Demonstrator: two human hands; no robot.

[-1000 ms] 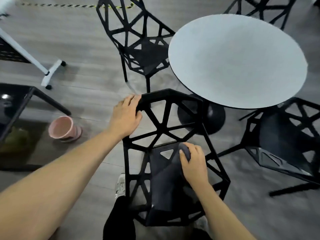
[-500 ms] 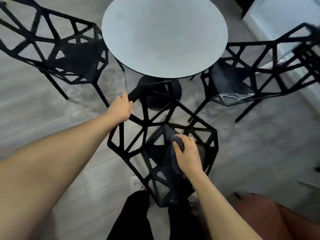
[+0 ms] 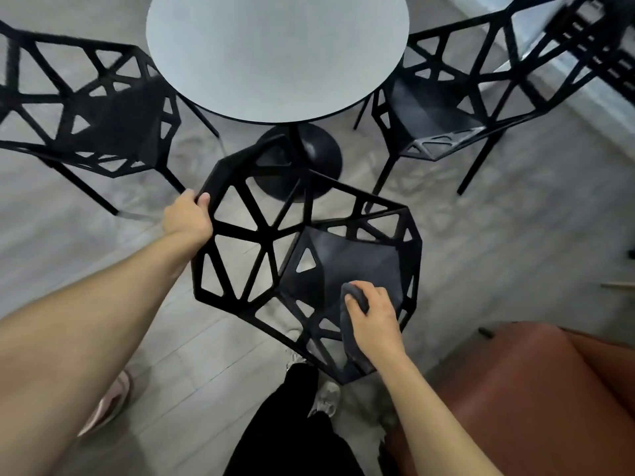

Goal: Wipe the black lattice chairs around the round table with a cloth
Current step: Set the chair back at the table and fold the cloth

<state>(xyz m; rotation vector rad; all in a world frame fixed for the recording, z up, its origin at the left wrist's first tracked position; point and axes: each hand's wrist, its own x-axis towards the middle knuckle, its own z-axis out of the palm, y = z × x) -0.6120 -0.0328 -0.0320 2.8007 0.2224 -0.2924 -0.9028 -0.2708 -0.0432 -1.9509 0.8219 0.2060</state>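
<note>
The stiff, probably light lattice chair (image 3: 309, 255) beside the round desk (image 3: 275, 53) is steadied by the left hand (image 3: 187, 214) gripping its backrest rim, while the right hand (image 3: 372, 316) presses a soft, limp cloth (image 3: 350, 324) on the seat.

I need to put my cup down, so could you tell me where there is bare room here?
The round table top is bare. The near chair is crowded: left hand on its back, right hand with cloth on its seat.

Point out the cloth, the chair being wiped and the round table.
cloth (image 3: 350, 333): head view, fold beside the right hand.
near chair (image 3: 237, 231): head view, backrest lattice strut.
round table (image 3: 275, 56): head view, bare top.
</note>
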